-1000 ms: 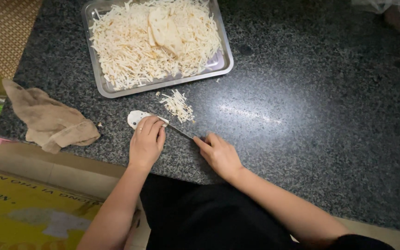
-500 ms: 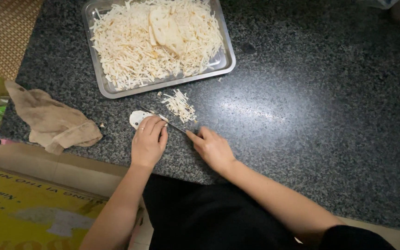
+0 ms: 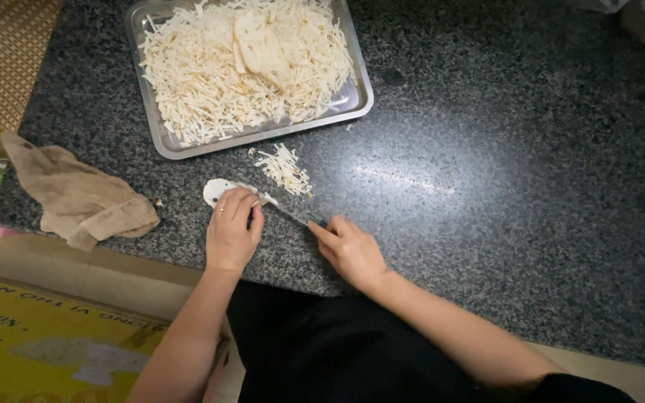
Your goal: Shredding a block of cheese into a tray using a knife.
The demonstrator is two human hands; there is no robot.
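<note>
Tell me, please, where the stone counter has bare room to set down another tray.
Free: the dark counter right of the steel tray and right hand. Crowded: between tray, brown cloth, left hand, knife and cut strips.
</note>
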